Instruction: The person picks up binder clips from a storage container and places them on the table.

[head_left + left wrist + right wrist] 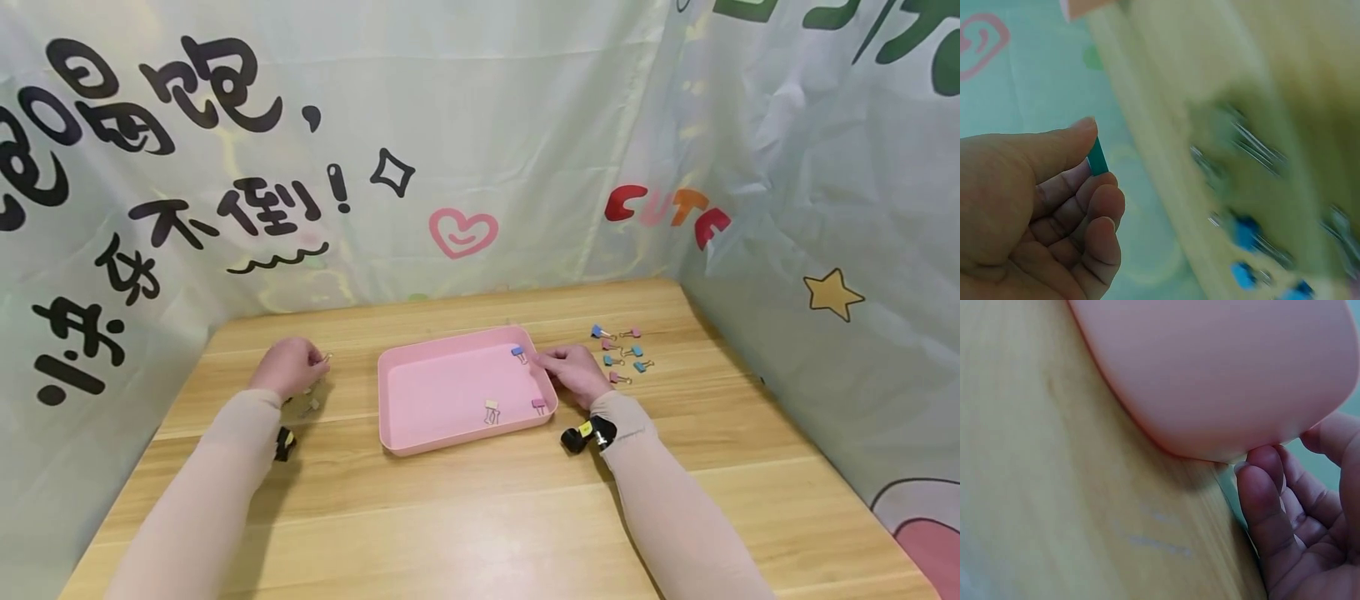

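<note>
My left hand (291,368) is raised over the left of the table and pinches a teal binder clip (1097,157) between thumb and fingertips. Beneath it lie more binder clips (1246,232), blurred in the left wrist view, some with blue bodies. My right hand (576,372) grips the right wall of a pink tray (442,443), with thumb at the rim and fingers against the outside. Inside that tray are a blue binder clip (518,352), a cream binder clip (491,406) and a pink binder clip (538,404).
Right of the tray, several blue, teal and pink binder clips (611,361) lie scattered on the wooden table (465,517). A printed cloth (525,133) hangs behind the table and along its sides.
</note>
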`<state>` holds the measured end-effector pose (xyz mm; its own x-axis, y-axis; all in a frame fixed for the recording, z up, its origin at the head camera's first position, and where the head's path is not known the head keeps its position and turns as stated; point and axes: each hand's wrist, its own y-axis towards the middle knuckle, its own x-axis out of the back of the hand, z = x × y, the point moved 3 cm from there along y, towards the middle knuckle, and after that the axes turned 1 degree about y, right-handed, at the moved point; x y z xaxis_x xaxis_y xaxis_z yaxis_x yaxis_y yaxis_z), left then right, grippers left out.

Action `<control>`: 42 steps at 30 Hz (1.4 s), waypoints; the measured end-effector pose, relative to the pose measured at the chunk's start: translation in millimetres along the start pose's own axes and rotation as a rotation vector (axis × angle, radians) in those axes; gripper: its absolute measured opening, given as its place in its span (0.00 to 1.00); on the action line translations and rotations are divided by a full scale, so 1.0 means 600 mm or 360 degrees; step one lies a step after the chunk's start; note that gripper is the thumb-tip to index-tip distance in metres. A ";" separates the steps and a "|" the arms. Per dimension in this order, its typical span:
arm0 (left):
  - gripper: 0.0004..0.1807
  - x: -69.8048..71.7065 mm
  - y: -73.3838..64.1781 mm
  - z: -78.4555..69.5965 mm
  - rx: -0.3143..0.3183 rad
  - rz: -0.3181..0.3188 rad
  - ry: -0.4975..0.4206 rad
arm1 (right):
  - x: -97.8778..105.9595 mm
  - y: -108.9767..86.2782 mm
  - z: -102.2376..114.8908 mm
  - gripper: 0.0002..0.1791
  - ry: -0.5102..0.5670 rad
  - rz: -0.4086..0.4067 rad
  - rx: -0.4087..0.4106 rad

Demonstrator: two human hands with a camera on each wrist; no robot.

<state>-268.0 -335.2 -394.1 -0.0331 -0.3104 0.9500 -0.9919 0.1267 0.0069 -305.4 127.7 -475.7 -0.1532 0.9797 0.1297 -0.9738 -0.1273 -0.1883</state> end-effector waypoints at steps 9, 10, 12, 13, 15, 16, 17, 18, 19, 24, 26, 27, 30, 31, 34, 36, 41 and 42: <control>0.11 -0.017 -0.062 0.064 0.0047 0.0023 0.0009 | 0.000 -0.001 -0.002 0.20 0.0032 -0.0005 -0.0008; 0.10 -0.020 -0.068 0.070 0.0057 0.0032 0.0002 | 0.000 -0.001 -0.002 0.20 0.0031 -0.0007 -0.0010; 0.09 -0.027 -0.076 0.081 0.0077 0.0056 -0.0016 | 0.000 -0.001 -0.003 0.20 0.0028 -0.0010 -0.0013; 0.09 -0.030 -0.080 0.086 0.0082 0.0060 -0.0016 | 0.000 -0.001 -0.004 0.20 0.0028 -0.0009 -0.0013; 0.08 -0.035 -0.087 0.093 0.0070 0.0050 -0.0001 | 0.000 0.000 -0.005 0.20 0.0013 -0.0001 -0.0003; 0.09 -0.037 -0.090 0.095 0.0063 0.0041 0.0013 | -0.001 0.001 -0.006 0.20 0.0009 0.0003 0.0001; 0.09 -0.037 -0.092 0.097 0.0047 0.0028 0.0027 | 0.000 0.001 -0.006 0.20 0.0012 0.0004 0.0000; 0.10 -0.038 -0.094 0.099 0.0042 0.0022 0.0042 | -0.001 0.001 -0.006 0.20 0.0017 0.0008 -0.0001; 0.10 -0.038 -0.096 0.100 0.0034 0.0015 0.0059 | 0.000 0.001 -0.006 0.20 0.0016 0.0013 0.0002; 0.11 -0.040 -0.102 0.103 0.0032 0.0018 0.0092 | 0.000 0.000 -0.001 0.21 0.0021 0.0014 0.0002; 0.09 -0.041 -0.104 0.102 0.0033 0.0008 0.0086 | 0.000 0.000 0.000 0.21 0.0014 0.0005 0.0007; 0.09 -0.041 -0.106 0.101 0.0034 0.0003 0.0083 | 0.000 0.000 0.000 0.21 0.0007 0.0006 0.0012; 0.08 -0.041 -0.108 0.101 0.0046 -0.0004 0.0063 | 0.000 0.000 0.000 0.21 0.0005 0.0007 0.0019; 0.08 -0.041 -0.108 0.101 0.0047 -0.0005 0.0057 | 0.000 0.000 0.000 0.21 0.0008 0.0004 0.0016; 0.09 -0.041 -0.109 0.104 0.0059 -0.0006 0.0037 | 0.001 0.000 -0.002 0.21 0.0005 0.0013 0.0017; 0.09 -0.042 -0.111 0.105 0.0074 0.0003 0.0016 | 0.001 0.001 -0.003 0.21 0.0002 0.0014 0.0014; 0.12 -0.034 -0.112 0.103 0.0106 0.0031 -0.0053 | 0.001 0.001 -0.004 0.21 0.0002 0.0017 0.0019; 0.12 -0.030 -0.111 0.101 0.0109 0.0029 -0.0063 | 0.001 0.001 -0.003 0.21 0.0002 0.0018 0.0021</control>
<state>-208.7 -395.1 -430.4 -0.0544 -0.3460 0.9367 -0.9971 0.0684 -0.0327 -305.9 128.6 -477.5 -0.1638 0.9784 0.1265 -0.9742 -0.1403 -0.1765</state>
